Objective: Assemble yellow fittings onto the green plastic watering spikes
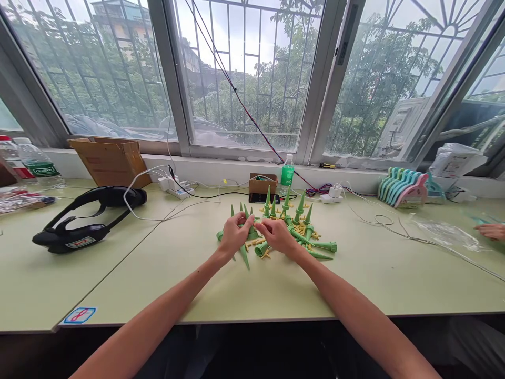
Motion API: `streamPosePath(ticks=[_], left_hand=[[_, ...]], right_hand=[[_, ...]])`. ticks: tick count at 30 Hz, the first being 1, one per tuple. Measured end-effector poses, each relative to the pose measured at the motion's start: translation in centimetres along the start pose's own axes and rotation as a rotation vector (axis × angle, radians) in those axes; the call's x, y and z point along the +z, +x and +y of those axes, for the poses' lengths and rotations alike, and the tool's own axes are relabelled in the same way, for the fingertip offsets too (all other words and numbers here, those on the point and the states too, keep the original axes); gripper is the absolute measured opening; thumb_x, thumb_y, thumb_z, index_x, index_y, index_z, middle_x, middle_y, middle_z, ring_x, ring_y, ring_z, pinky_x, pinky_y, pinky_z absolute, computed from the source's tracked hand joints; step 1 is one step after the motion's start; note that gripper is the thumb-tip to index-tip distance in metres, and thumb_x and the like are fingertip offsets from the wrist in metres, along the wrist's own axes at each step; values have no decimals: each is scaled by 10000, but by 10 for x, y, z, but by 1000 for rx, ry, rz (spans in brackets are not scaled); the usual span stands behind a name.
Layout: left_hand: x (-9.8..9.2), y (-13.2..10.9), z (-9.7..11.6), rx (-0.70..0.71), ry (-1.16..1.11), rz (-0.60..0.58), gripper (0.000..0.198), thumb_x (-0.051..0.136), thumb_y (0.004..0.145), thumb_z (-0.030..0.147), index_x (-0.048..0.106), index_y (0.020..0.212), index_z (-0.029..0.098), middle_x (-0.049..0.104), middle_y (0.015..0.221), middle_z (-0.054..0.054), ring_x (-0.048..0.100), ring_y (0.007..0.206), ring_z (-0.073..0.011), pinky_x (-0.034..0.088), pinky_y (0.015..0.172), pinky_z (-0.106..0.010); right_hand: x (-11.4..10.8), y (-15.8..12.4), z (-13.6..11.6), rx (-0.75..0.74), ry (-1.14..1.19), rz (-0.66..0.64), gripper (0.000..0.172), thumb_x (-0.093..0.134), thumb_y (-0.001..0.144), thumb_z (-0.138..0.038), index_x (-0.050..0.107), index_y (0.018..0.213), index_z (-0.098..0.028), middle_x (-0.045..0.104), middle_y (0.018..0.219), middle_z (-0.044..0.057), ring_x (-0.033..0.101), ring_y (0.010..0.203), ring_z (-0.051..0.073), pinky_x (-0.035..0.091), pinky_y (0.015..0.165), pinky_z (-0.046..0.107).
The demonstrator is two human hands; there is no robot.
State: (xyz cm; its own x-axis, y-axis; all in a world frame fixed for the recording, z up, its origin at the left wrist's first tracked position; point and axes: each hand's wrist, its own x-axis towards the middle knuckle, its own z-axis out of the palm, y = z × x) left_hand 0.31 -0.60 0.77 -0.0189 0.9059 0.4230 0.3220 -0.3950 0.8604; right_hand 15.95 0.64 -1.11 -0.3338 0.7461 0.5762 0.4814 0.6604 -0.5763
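Holding the left hand (235,233) and the right hand (279,237) close together above the table (236,300), bending the fingers inward with thumbs and fingertips nearly meeting, seemingly pinching something, but hiding too much to tell what. Having green spikes (286,202) on the table all around both hands: standing several upright just beyond the right hand, lying others on their sides to its right, and pointing a loose green spike (245,258) toward the near edge, just below the left hand. Scattering small yellow pieces (306,229) among the spikes, mostly behind and beside the right hand. Lining the back of the table with a small cardboard box (262,184), a dark flat slab (258,198) before it and a green-labelled bottle (288,173) beside it. Resting a black strapped headset (89,242) well to the left, standing pastel hangers (402,189) at the far right, and showing another person's hand (493,231) at the right edge, near clear plastic wrapping (450,231).
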Motion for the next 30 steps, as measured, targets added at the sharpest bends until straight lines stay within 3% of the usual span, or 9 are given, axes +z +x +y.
streamPosePath(ticks=[5, 8, 13, 21, 30], left_hand=[[0, 0, 1, 3, -15, 17, 382, 560, 790, 486, 413, 605, 185, 408, 512, 58, 337, 426, -66, 273, 428, -213], [-1, 1, 1, 4, -22, 20, 370, 564, 787, 484, 436, 613, 184, 416, 513, 55, 338, 428, -69, 285, 431, -213], [0, 2, -1, 21, -13, 29, 382, 574, 779, 491, 434, 605, 181, 419, 532, 41, 367, 478, -82, 286, 445, -207], [0, 1, -2, 43, 29, 26, 385, 569, 791, 474, 420, 592, 180, 392, 535, 44, 350, 500, -84, 282, 466, -211], [0, 2, -3, 39, 12, 25, 376, 571, 792, 476, 449, 604, 174, 425, 544, 38, 376, 506, -87, 296, 469, -212]], right_hand=[[-2, -1, -4, 43, 41, -4, 340, 451, 898, -496, 522, 784, -183, 403, 488, -67, 310, 459, 89, 245, 494, 226], [-3, -2, -5, 35, 63, -31, 286, 467, 892, -466, 527, 880, -187, 409, 483, -76, 310, 449, 92, 251, 490, 224], [-2, -2, -4, 37, 66, -36, 283, 442, 905, -446, 506, 805, -188, 409, 497, -68, 301, 454, 88, 245, 486, 224], [-1, 0, 0, -3, 25, 5, 462, 381, 931, -487, 363, 584, -182, 378, 519, -40, 302, 496, 85, 240, 507, 235], [-3, -2, -4, 34, 101, -43, 263, 473, 894, -451, 497, 841, -195, 378, 472, -85, 280, 437, 85, 228, 472, 226]])
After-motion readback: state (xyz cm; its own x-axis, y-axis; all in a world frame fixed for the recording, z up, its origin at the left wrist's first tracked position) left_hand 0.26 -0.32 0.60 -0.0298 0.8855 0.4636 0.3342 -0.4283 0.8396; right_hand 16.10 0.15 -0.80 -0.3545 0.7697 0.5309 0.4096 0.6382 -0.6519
